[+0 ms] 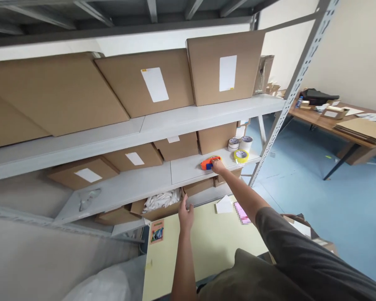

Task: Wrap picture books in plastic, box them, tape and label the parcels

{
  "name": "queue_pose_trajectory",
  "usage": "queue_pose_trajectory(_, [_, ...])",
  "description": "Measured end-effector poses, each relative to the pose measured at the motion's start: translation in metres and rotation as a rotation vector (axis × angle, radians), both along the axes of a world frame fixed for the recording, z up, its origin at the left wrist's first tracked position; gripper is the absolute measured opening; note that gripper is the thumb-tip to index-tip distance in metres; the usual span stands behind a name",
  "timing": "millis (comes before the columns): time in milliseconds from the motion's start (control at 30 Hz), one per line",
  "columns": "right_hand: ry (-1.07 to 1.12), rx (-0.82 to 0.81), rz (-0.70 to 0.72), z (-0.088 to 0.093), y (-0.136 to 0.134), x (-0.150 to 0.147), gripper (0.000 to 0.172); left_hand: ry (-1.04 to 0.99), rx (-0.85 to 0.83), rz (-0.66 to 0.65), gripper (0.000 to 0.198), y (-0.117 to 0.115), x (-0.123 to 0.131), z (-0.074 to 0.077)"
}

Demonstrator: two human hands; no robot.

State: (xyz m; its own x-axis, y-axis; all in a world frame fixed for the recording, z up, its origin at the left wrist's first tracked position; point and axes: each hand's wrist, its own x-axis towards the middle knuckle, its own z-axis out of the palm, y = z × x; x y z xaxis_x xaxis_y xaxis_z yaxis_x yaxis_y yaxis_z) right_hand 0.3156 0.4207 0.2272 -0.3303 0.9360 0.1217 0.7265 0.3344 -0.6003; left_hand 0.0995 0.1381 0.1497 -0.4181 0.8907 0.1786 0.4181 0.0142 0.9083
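My right hand (218,166) reaches out to the middle shelf, its fingers closed around an orange and blue tape dispenser (206,163). Beside it on the shelf lies a roll of yellow tape (241,156), with white tape rolls (246,143) standing just behind. My left hand (186,214) is raised over the far edge of the pale yellow table (207,246), fingers apart and holding nothing. A box with white crumpled material (163,200) sits on the lower shelf near that hand.
Cardboard boxes (163,83) line the upper shelf, and more stand on the middle one. A slotted metal upright (296,79) rises to the right. White paper (224,205) and a picture card (157,232) lie on the table. Behind stands a brown desk (319,119) with boxes.
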Motion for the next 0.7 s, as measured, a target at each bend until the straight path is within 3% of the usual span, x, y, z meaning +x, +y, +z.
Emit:
queue_pose_trajectory(133, [-0.159,-0.007,-0.031,-0.009,-0.005,-0.007,0.043,-0.03,0.012,0.069,0.06,-0.017,0.0,-0.003])
queue_pose_trajectory(233, [-0.275,0.046,0.001,-0.006,-0.018,-0.005,0.04,-0.188,0.038,0.045,0.059,-0.018,-0.005,-0.005])
queue_pose_trajectory(433, [-0.309,0.273,0.054,-0.001,-0.084,0.016,0.041,-0.433,0.091,-0.059,0.071,-0.009,-0.028,-0.008])
queue_pose_trajectory(567, [-0.319,0.284,-0.01,-0.033,-0.154,0.039,0.041,-0.454,0.061,-0.114,0.07,-0.018,-0.039,-0.025])
queue_pose_trajectory(700, [-0.383,0.119,-0.096,-0.094,-0.227,0.058,0.039,-0.438,-0.045,-0.106,0.063,-0.045,-0.037,-0.059])
